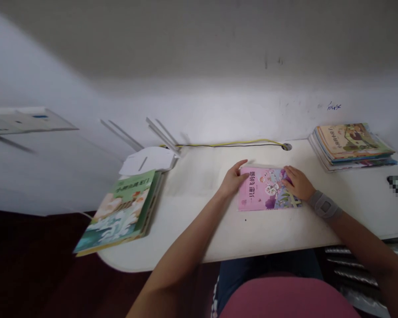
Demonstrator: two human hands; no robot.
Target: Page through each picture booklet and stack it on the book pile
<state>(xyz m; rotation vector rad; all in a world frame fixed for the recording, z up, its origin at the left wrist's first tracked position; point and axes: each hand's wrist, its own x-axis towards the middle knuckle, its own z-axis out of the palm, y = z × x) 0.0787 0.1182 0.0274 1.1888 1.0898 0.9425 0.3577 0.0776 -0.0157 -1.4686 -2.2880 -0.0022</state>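
A pink picture book point(260, 196) lies on the white desk point(192, 221) in front of me, its illustrated cover facing up and turned sideways. At its upper left corner, my left hand point(232, 180) grips the edge, with the thumb over the cover and the index finger stretched past the top. My right hand point(299, 184), with a grey band point(325, 205) on the wrist, holds the right edge; its thumb rests on the cover and its fingers bend over the upper corner.
A stack of books point(346, 141) stands at the back right. More books point(119, 212), a green one on top, overhang the desk's left edge. Behind them sits a white router point(149, 160) with raised antennas. A yellow cable point(232, 143) runs along the wall to a desk hole point(287, 147).
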